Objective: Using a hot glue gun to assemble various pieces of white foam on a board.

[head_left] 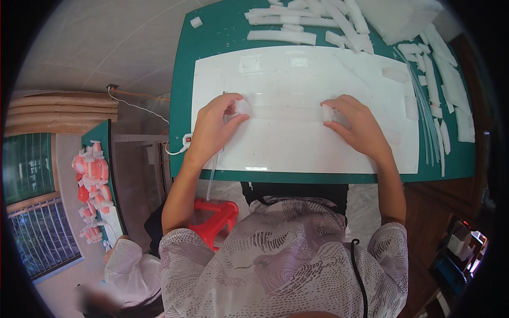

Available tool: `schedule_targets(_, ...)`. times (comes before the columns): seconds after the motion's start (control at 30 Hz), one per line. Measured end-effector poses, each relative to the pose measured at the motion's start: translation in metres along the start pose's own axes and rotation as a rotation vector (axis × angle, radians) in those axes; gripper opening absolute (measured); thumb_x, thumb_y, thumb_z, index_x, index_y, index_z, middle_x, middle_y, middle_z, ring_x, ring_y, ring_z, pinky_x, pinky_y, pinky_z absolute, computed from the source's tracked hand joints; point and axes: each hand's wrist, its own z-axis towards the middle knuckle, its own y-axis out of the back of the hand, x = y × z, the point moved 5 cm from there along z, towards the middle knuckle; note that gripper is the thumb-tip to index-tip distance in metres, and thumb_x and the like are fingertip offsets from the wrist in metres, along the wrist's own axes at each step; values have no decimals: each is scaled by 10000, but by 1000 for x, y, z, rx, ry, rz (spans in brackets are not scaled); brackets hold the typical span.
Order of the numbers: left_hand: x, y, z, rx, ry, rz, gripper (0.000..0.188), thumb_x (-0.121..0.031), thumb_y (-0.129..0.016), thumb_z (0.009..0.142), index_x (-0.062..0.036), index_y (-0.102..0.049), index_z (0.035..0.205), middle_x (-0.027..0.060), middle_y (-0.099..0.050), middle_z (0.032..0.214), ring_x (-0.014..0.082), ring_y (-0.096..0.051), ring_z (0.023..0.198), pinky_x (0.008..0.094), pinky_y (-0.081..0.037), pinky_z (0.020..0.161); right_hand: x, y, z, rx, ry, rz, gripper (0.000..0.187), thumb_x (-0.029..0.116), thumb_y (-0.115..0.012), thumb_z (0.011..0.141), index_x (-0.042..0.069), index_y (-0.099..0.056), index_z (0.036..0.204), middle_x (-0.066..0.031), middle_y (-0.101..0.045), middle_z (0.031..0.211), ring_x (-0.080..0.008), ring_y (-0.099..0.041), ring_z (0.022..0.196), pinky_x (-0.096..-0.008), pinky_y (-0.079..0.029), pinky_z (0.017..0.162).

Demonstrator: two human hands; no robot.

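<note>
Both of my hands rest over a glossy white board (286,148) on a green-topped table. My left hand (218,123) pinches a small white foam block (242,107) between thumb and fingers. Across from it, my right hand (356,123) grips another small white foam piece (328,113), mostly covered by the fingers. A faint pale band runs across the board between the two pieces; whether it is a clear strip or a reflection I cannot tell. Under my left wrist, a thin pale rod (213,172) sticks out past the table's front edge.
White foam strips (281,36) lie along the table's far edge, with more foam (432,79) and thin greenish rods (424,114) at right. A switch box (187,140) with a cable sits at the left edge. Below stands a red stool (225,217); a person (132,270) sits at lower left.
</note>
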Motion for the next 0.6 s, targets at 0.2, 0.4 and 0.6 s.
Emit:
schedule_targets(0.2,-1,-2,-2,6,-60,-33,372,-94,-774,775,-14,-619,1104,135,-628,887,258,-631,801,342,-518,754,-1,-2,0,-34,2,28,345,81,-730,793,37,-631,1120,-150,-626,1013,-349,-595,949,-388,-480,849)
schedule_targets(0.4,2,-3,-5,10,-86,23,378,-94,-806,762,-14,-625,1084,119,-668,970,222,-663,829,309,-536,766,0,-3,0,-33,0,31,340,77,-727,794,41,-631,1118,-148,-629,1013,-346,-597,948,-388,-480,852)
schedule_targets(0.6,-1,-7,-2,9,-152,63,366,-99,-811,753,-6,-635,1061,121,-647,907,232,-645,790,314,-522,717,0,-2,-1,-29,0,28,333,76,-726,796,42,-632,1113,-149,-632,1012,-347,-601,945,-389,-482,851)
